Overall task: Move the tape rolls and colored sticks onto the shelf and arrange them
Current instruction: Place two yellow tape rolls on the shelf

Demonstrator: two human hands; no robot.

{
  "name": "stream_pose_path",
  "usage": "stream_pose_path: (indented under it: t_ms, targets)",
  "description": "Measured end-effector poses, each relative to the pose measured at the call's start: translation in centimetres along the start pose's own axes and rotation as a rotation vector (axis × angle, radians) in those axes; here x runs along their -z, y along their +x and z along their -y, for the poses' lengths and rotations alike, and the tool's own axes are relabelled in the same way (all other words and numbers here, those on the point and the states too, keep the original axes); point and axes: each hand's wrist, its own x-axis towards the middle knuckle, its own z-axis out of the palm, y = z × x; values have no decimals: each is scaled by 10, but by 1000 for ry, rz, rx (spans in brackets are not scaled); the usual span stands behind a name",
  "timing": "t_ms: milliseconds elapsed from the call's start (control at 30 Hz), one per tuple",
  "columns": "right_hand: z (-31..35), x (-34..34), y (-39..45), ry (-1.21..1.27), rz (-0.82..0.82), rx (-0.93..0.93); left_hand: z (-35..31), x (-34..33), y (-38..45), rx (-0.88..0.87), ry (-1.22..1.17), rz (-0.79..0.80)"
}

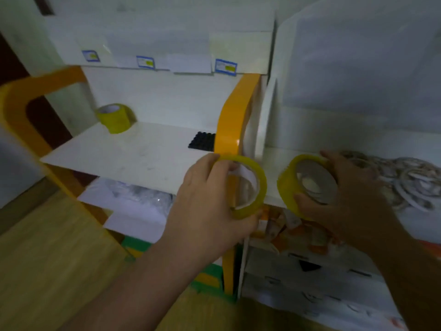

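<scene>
Transfer step: left hand (202, 199) grips one yellow roll (248, 187), right hand (353, 194) another roll (307, 182); next, set both on shelf (133, 151) beside third roll (115, 118).

Three yellow tape rolls (116, 117) (248, 187) (290, 185), two hands (207, 204) (343, 187), three blue-bordered labels (225, 66), and seemingly one pile of white rings (405, 180).

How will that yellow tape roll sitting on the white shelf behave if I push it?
The yellow tape roll looks tilted rather than flat on the white shelf, so a push may roll it. Being a hollow ring, it is probably light and stiff.
</scene>
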Motion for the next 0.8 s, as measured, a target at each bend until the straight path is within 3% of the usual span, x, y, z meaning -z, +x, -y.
stream_pose_path:
  t_ms: [167, 333, 533, 800]
  targets:
    - [63, -37, -26, 24, 81, 77, 71, 47, -33, 125, 51, -57]
    - [133, -69, -43, 68, 39, 287, 123, 85, -61, 155, 142, -55]
    - [164, -119, -33, 67, 73, 190, 170, 108, -76, 230, 200, -72]
    - [192, -178, 12, 117, 163, 194, 240, 107, -62, 325, 194, -135]
